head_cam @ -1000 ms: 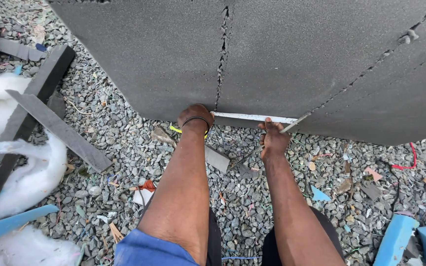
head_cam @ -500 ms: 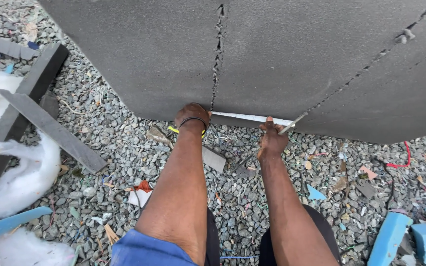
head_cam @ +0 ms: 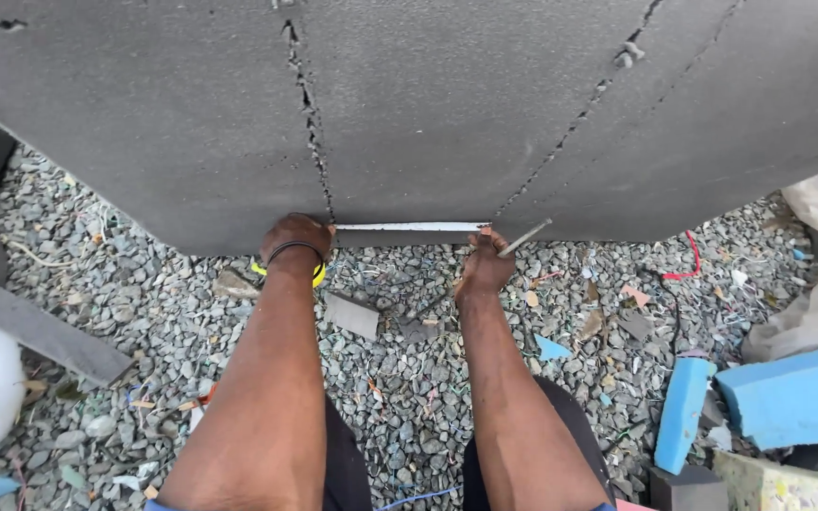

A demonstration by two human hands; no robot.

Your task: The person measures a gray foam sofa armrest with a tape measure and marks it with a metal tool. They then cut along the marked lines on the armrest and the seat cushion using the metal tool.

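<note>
Loose gravel (head_cam: 409,378) strewn with foam scraps underfoot. My left hand (head_cam: 297,244) clamps one end of a white measuring tape (head_cam: 409,226), my right hand (head_cam: 485,267) pins the other while gripping a thin marking stick (head_cam: 525,237). The tape runs left-right along the grey foam slab's (head_cam: 409,104) lower edge.

Foam slab (head_cam: 428,104): lies across the far half of the scene on the gravel (head_cam: 409,378), its near edge just beyond both hands. Tape measure blade (head_cam: 409,227): runs left to right along that near edge, between the left hand (head_cam: 297,241) at its left end and the right hand (head_cam: 485,265) at its right end, a thin rod (head_cam: 524,238) angling up and right from the right hand. Foam offcuts (head_cam: 788,393): near right on the gravel; flat strip (head_cam: 35,326): near left; small scrap (head_cam: 352,314): between the two forearms.
</note>
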